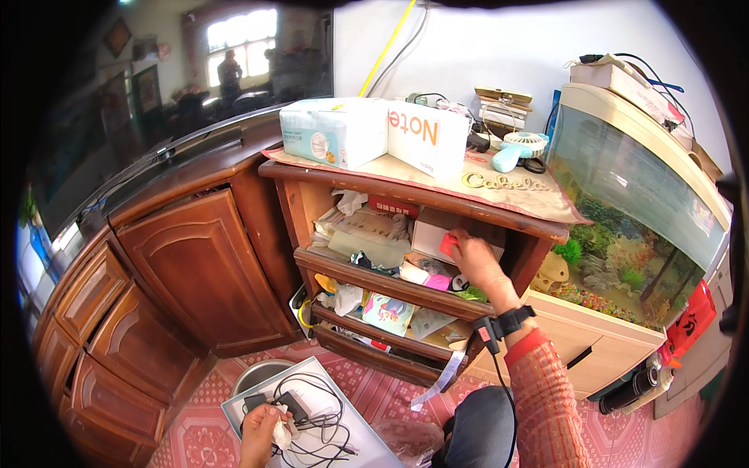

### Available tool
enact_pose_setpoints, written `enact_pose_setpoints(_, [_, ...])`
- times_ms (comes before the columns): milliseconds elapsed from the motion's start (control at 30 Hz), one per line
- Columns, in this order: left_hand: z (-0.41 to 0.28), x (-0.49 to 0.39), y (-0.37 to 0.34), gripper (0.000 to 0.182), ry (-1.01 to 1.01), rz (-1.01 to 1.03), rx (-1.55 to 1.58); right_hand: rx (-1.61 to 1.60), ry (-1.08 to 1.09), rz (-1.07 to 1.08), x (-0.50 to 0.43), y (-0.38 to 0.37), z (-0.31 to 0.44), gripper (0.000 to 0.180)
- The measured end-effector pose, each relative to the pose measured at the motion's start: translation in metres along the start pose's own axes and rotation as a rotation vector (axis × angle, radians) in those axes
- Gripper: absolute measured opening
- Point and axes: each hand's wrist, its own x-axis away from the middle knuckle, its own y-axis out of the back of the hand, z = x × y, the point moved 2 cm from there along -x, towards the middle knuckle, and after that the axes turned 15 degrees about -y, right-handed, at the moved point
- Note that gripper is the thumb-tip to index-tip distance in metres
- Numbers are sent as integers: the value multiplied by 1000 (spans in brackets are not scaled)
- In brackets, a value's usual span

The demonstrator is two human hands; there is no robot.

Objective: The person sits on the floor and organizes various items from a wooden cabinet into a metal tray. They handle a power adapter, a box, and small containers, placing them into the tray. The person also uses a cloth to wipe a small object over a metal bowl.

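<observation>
My right hand [481, 266] reaches into the open top compartment of a dark wooden cabinet [398, 289]. Between its thumb and fingers is a small red object [448, 244], held in front of a white box [428, 240]; its exact kind is unclear. Low in the view, my left hand [256, 433] pinches a crumpled white tissue or wrapper [282, 436]. That hand is over a shallow white box tray [371, 439] containing a black power adapter [294, 405] and coiled black cables [327, 403]. The compartment also holds papers, plastic bags [366, 245] and a pink item [436, 281].
Lower drawers hold a printed packet [387, 313] and crumpled tissue; a paper strip [442, 377] hangs out. On top stand a mask box [327, 131], a Redmi Note box [430, 137] and a handheld fan [518, 151]. A fish tank [632, 222] borders the right, a television [175, 76] the left.
</observation>
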Motion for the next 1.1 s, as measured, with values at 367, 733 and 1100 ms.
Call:
enact_pose_setpoints(367, [-5,2,-4,26,28,32,-29,264,56,353,-6,-59,15,36])
enact_pose_setpoints(733, [-11,0,-7,23,53,70,48,-572,-100,470,37,16,51,36])
enact_pose_setpoints(1100, [-9,-8,-3,23,-33,33,27,-715,590,1216,246,-22,165,42])
